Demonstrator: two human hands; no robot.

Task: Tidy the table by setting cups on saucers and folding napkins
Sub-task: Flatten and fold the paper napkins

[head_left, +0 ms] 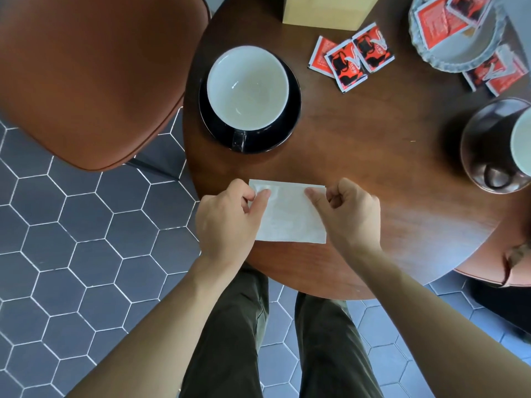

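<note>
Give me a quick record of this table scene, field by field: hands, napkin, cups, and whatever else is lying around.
left hand: left hand pinches the napkin's far left corner
right hand: right hand pinches the napkin's far right corner
napkin: white napkin lies flat at the near edge of the table
left cup: white-lined cup stands on a dark saucer, empty
right cup: second cup, partly cut off by the frame edge
packets: red packets loose on the table, more on a glass dish
other: cardboard box, brown chair
</note>
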